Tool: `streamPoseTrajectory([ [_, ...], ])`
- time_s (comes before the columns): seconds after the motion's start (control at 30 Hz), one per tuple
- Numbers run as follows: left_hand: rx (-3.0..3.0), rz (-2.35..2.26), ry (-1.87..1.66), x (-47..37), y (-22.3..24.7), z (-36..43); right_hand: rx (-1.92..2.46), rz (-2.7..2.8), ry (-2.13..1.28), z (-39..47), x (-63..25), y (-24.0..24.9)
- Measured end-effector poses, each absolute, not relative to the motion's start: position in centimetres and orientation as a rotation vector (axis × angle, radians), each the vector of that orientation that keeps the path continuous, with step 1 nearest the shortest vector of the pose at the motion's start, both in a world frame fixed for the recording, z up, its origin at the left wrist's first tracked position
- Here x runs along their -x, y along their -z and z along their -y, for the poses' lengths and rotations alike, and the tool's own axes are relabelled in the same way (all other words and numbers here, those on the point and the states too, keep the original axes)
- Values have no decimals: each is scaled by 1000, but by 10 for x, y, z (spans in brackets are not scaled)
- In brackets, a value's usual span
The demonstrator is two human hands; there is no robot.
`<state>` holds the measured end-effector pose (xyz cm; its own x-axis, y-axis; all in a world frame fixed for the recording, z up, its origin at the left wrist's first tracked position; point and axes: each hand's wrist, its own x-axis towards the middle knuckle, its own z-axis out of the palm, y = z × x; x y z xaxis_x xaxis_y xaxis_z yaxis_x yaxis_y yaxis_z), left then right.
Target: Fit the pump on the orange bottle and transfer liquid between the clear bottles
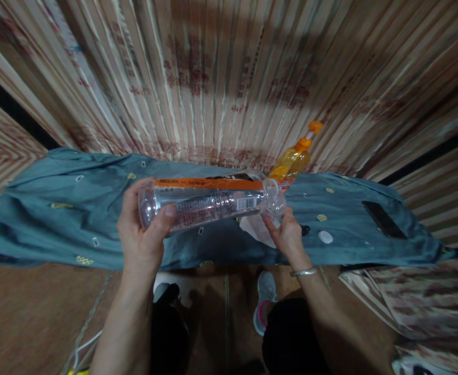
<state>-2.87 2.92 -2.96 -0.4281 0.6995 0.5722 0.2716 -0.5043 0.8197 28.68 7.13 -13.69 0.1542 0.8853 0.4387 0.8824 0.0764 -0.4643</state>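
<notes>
A large clear plastic bottle [209, 200] with an orange strip and a printed label lies sideways in the air between my hands. My left hand [147, 224] is wrapped round its broad end, thumb on the front. At the narrower right end, my right hand [285, 229] has its fingers closed on the clear neck part. Just behind that end stands a yellow bottle [291, 161] with an orange pump top, tilted in the view. Something white [256, 230] lies on the cloth below the clear bottle, partly hidden by it.
A green-blue patterned cloth [84, 213] covers the narrow surface. On its right part lie a black phone-like object [384, 219], a white round disc [325, 237] and a small black item [305, 229]. Pleated curtains [213, 78] hang behind. Shoes show on the floor below.
</notes>
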Motion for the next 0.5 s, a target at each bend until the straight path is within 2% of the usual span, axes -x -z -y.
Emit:
streamPoseTrajectory([
  [0.5,-1406,-1335,-2015,29,30,-30,1769,1698,8,-71,-287,137],
])
